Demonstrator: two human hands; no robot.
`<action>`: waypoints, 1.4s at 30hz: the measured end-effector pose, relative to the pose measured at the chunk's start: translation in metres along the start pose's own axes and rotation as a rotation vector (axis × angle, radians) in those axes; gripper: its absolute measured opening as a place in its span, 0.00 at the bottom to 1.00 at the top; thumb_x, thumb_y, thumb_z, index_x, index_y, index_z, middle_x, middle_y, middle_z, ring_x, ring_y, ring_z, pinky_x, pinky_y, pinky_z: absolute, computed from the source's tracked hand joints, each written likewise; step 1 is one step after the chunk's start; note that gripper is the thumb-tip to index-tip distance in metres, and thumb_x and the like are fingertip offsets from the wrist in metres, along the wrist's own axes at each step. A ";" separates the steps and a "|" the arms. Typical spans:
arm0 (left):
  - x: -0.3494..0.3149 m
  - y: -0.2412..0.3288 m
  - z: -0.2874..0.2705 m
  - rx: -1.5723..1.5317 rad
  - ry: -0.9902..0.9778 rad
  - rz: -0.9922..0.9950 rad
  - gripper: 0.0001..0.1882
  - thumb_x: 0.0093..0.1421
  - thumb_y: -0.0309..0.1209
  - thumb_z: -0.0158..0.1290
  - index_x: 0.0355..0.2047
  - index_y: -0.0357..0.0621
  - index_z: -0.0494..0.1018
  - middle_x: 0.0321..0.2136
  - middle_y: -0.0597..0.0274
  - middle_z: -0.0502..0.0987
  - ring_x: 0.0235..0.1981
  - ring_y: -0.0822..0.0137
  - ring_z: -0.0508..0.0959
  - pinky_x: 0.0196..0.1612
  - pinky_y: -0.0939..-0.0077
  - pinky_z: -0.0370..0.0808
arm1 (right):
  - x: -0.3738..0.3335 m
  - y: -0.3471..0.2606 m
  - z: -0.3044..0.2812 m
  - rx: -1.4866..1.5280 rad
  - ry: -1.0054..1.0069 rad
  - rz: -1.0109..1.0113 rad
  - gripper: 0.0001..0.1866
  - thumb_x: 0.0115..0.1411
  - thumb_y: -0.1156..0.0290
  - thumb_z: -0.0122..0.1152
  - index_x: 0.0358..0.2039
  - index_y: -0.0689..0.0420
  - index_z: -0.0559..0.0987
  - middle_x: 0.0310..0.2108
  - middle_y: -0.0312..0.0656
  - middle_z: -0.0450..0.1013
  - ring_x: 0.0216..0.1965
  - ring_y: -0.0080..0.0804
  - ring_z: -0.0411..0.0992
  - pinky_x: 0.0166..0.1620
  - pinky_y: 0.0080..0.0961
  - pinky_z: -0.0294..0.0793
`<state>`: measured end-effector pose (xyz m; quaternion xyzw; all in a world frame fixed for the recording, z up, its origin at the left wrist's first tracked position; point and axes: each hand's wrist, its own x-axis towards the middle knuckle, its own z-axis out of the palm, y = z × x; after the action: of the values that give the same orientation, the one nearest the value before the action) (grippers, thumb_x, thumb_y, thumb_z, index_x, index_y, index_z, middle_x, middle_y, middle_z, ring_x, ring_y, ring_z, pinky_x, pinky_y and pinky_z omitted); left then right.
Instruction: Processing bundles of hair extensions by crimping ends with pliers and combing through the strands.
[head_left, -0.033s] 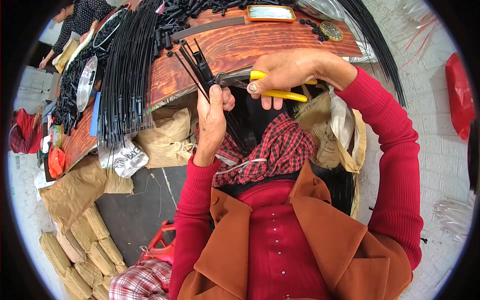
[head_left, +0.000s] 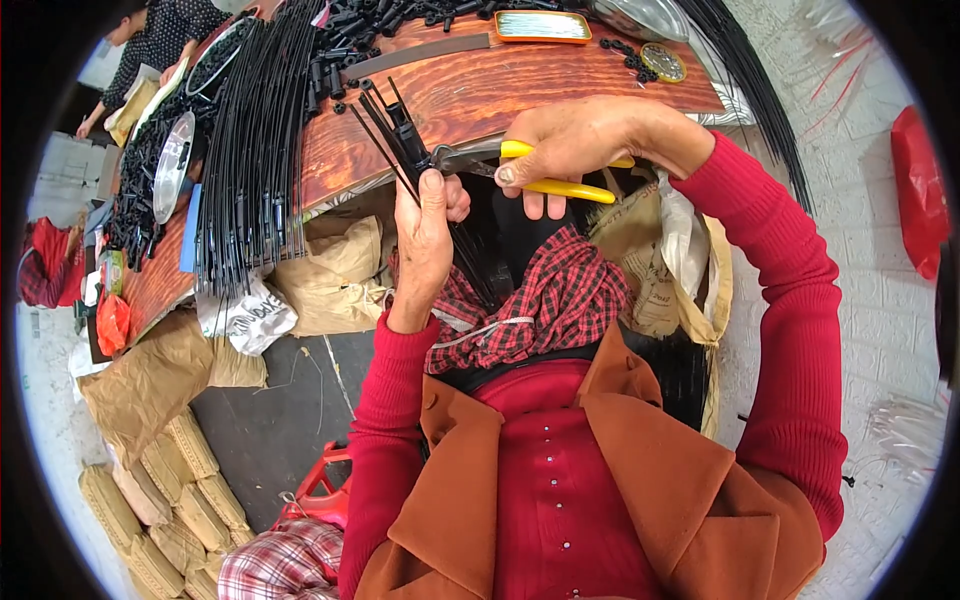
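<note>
Head view: the left hand [head_left: 425, 240] has its fingers closed round a bundle of thin black rods [head_left: 372, 130] with a black tubular fitting [head_left: 406, 135], thumb pressed near the fitting's lower end. All this is above the lap, just off the near edge of the wood-grained table [head_left: 440, 85]. From the right, the right hand [head_left: 580, 140] grips yellow-handled pliers [head_left: 570, 189], their nose meeting the bundle just beyond the left thumb; whether the jaws are pinching a part, I cannot tell. The step in hand looks like plier work at the fitting's lower end. To do it well, I would brace the bundle firmly, set the nose squarely on the one part meant, and squeeze evenly rather than twist, since rods this slender probably bend easily. That left thumb is very near the nose, so it should sit clear before any hard squeeze.
</note>
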<state>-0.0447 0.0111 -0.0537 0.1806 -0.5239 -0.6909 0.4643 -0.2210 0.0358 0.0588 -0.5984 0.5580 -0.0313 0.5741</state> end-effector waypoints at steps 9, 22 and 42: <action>0.000 -0.002 0.000 0.015 0.002 0.020 0.11 0.63 0.39 0.37 0.36 0.44 0.55 0.17 0.72 0.54 0.17 0.80 0.55 0.20 0.87 0.55 | -0.004 -0.012 -0.008 -0.108 -0.048 0.047 0.18 0.59 0.60 0.41 0.32 0.64 0.70 0.24 0.42 0.73 0.25 0.26 0.73 0.29 0.21 0.72; -0.002 0.001 0.008 0.092 0.088 -0.050 0.16 0.63 0.40 0.37 0.44 0.42 0.54 0.18 0.71 0.56 0.18 0.80 0.57 0.21 0.87 0.57 | -0.004 -0.014 -0.008 -0.111 -0.042 0.102 0.17 0.59 0.61 0.42 0.31 0.65 0.70 0.24 0.44 0.72 0.24 0.27 0.73 0.27 0.22 0.74; 0.005 -0.006 0.009 0.124 0.121 0.010 0.15 0.62 0.41 0.38 0.41 0.43 0.55 0.19 0.72 0.56 0.19 0.80 0.57 0.22 0.87 0.58 | 0.005 -0.008 0.012 -0.139 0.206 0.117 0.20 0.60 0.58 0.42 0.24 0.64 0.70 0.14 0.36 0.66 0.13 0.21 0.65 0.19 0.20 0.66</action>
<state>-0.0563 0.0115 -0.0540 0.2479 -0.5376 -0.6426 0.4863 -0.2056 0.0378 0.0574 -0.5968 0.6489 -0.0203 0.4716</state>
